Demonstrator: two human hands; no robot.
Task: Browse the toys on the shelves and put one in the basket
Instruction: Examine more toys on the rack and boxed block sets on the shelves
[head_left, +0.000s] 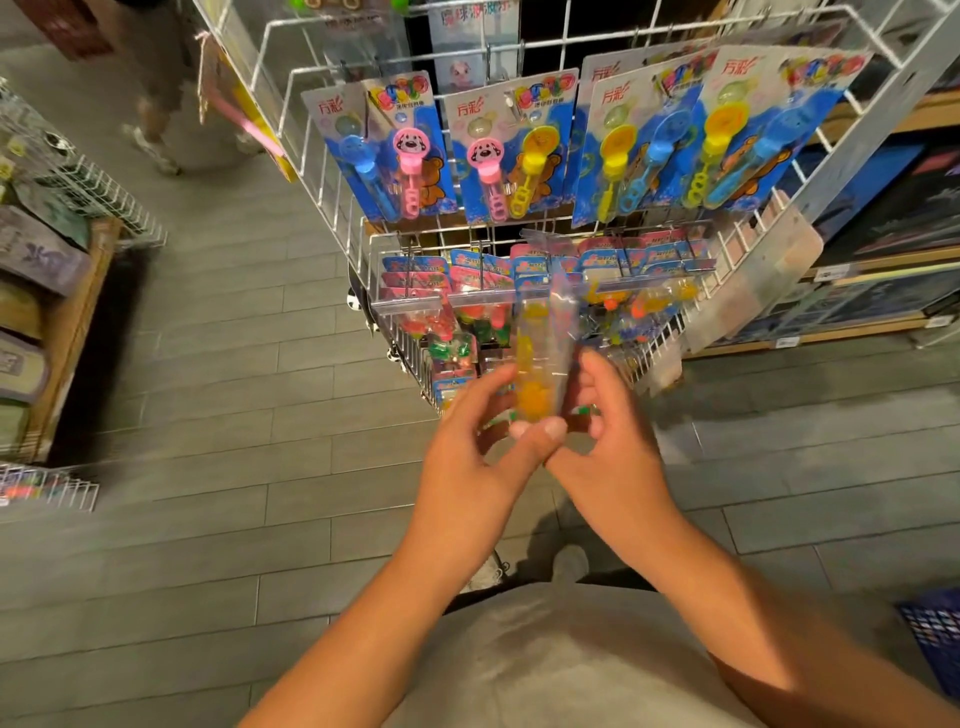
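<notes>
Both hands are raised in front of a white wire display rack (332, 171), holding one clear toy packet (540, 358) between them. The packet stands roughly upright, its top reaching up in front of the rack's lower row; yellow pieces show through the plastic, though motion blur hides what the toy is. The left hand (475, 441) grips the packet's lower end, thumb pressed near the bottom edge and fingers curled behind its left side. The right hand (610, 436) holds the right edge, fingers curled toward the plastic, with the thumb near the left thumb below the packet.

On the rack's upper row hang blue-backed bubble wand cards (410, 150) with pink, yellow and blue wands. The lower row carries small packets of colourful toys (457, 322) behind a clear price strip. A blue basket (935, 639) shows at the right edge of the view, beside the person's grey shirt and well apart from the held packet. The floor (234, 364) is grey plank tile. A wooden shelf (67, 332) with packaged goods stands at the left, and another person's legs (156, 114) are visible beyond the rack
</notes>
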